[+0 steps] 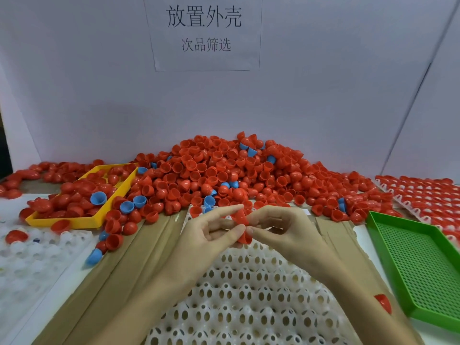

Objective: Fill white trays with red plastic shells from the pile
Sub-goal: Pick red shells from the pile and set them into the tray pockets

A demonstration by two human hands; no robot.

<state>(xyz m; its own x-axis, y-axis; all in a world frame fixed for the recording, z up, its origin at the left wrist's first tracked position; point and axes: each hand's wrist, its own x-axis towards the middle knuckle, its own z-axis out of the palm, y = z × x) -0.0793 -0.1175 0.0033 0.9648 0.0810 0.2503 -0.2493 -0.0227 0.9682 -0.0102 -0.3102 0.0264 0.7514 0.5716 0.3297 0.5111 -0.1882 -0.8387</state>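
A big pile of red shells (pixel 224 170), with a few blue ones mixed in, lies against the back wall. In front of me a white tray (pixel 249 295) with empty holes rests on brown cardboard. Above its far end, my left hand (pixel 211 235) and my right hand (pixel 276 227) meet and together pinch red shells (pixel 242 226) between fingertips and thumbs. The held shells look stacked one in another; how many I cannot tell.
A yellow tray (pixel 74 221) holding red and blue shells sits at the left. An empty green perforated tray (pixel 418 265) lies at the right, and a white tray filled with red shells (pixel 423 197) behind it. A loose red shell (pixel 383 302) lies beside my right forearm.
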